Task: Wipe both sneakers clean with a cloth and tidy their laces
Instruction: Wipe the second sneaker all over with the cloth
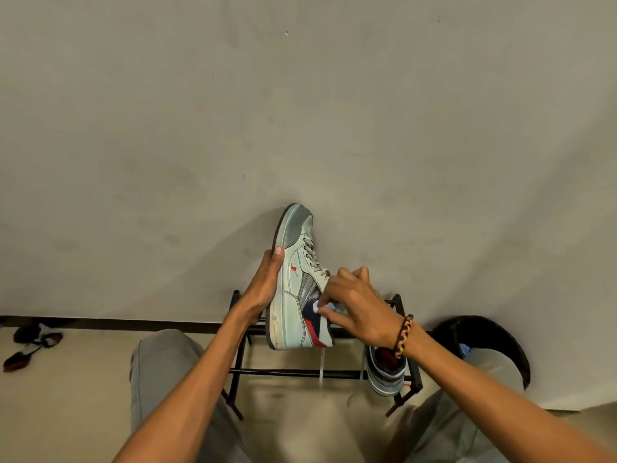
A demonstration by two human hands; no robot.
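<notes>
Left hand [267, 285] grips sneaker [293, 289] by sole, toe up. Right hand [354, 309] pinches small cloth [322, 309] against its ankle panel. Second sneaker [387, 372] sits on rack [287, 373].

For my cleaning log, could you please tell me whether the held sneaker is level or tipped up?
Tipped up: the sneaker points toe-up with its sole facing left, gripped by the left hand; the right hand presses a cloth against its side.

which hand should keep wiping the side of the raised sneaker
Right. The right hand already pinches the cloth against the sneaker near its collar, while the left hand grips the sole to steady it.
</notes>
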